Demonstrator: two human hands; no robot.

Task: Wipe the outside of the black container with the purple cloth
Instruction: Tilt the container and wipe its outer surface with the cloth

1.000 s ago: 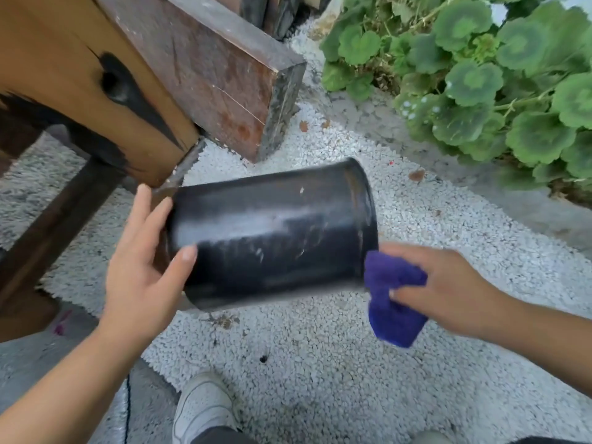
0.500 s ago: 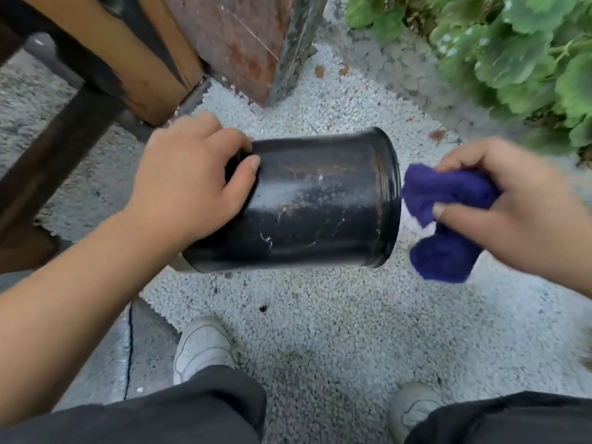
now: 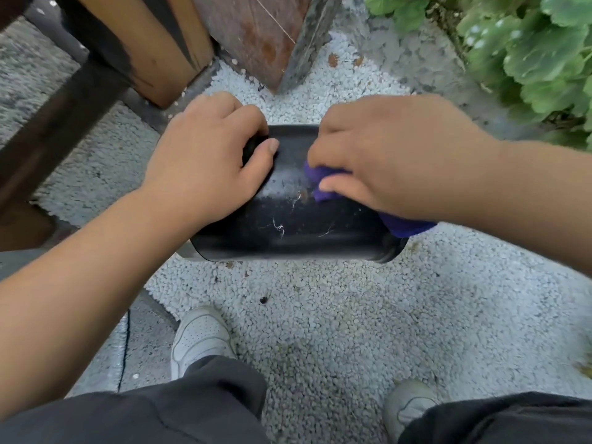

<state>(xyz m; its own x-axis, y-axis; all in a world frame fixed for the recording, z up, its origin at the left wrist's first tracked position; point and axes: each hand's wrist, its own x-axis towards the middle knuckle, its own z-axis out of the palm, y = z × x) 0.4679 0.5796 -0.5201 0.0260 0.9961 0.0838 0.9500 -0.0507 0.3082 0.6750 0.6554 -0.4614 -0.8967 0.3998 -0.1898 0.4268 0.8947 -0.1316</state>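
The black container is a scuffed cylinder held on its side above the white gravel, with pale scratches and fibres on its wall. My left hand grips its left end, fingers curled over the top and thumb on the near side. My right hand presses the purple cloth against the container's right half. Part of the cloth hangs out under my wrist near the right rim. The container's right end is mostly hidden by my right hand.
White gravel ground lies below. A wooden post and a rusty block stand at the back left. Green leafy plants fill the back right. My two white shoes and dark trouser legs are at the bottom.
My right hand has moved left from beside the container's open end onto its wall, pressing the cloth against it. My left hand keeps its grip on the left end.
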